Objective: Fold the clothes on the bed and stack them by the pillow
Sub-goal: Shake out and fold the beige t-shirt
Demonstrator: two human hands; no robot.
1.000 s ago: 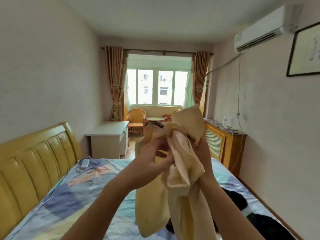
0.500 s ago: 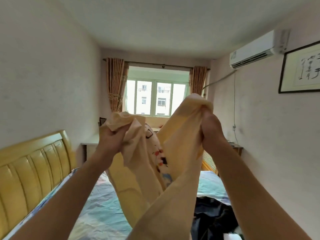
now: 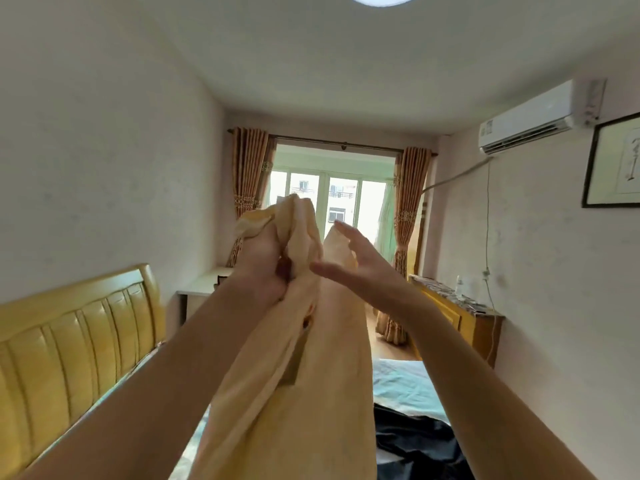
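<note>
Two hands aloft: left hand grip clenched round yellow garment, right hand grip released, fingers straight.

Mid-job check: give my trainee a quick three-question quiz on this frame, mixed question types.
1. True or false: the right hand grips the yellow garment.
2. Which hand holds the garment up? A) left hand B) right hand C) both
3. Fill in: on the bed, right of the hanging garment, lies a ____ piece of clothing.

Key: 1 false, its fingers are spread open; 2 A; 3 dark.
</note>
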